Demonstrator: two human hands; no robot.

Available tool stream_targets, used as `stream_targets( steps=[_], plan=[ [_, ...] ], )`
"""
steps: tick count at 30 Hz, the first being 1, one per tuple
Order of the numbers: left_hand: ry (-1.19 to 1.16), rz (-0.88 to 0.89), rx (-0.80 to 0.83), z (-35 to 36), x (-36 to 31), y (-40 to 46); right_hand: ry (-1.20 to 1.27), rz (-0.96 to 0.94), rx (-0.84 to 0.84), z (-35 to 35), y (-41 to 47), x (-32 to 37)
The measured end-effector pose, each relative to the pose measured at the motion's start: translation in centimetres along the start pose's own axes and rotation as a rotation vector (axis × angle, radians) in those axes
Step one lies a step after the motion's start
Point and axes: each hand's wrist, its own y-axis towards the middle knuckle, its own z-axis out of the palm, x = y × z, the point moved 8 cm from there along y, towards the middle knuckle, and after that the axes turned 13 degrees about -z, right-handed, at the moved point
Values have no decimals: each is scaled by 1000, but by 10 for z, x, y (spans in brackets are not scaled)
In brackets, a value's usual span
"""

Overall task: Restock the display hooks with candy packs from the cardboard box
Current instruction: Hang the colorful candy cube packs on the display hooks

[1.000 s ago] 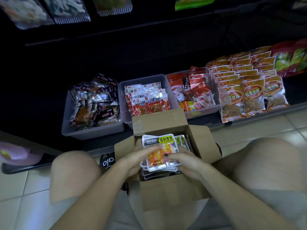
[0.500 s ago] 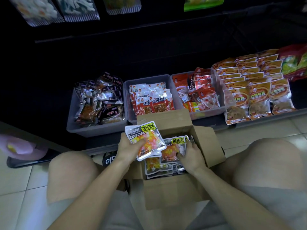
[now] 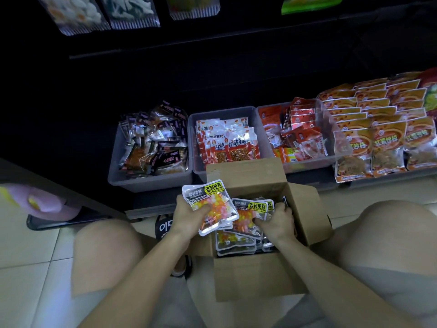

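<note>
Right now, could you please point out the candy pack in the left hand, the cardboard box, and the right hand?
candy pack [image 3: 209,205]: head view, on its clear window of coloured candies.
cardboard box [image 3: 246,172]: head view, on its far flap.
right hand [image 3: 275,223]: head view, on its back.

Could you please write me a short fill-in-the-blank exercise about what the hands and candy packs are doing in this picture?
1. The left hand holds a small stack of candy packs lifted above the ____ edge of the cardboard box.
2. The right hand reaches ____ the box, onto the packs there.
3. The yellow label on each candy pack sits at its top ____ corner.

Missing words: left; into; right
</note>
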Motion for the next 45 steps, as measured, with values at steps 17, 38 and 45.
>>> stream_targets(
  steps=[17, 38, 45],
  plan=[
    [-19, -13, 19, -8, -5, -6, 501, 38, 94, 13, 10, 12],
    [-129, 277, 440, -54, -119, -130, 1077, -215, 305, -90, -37, 192],
    [-168, 368, 419, -104, -171, -165, 1182, -327, 387, -134, -65, 295]
  ],
)
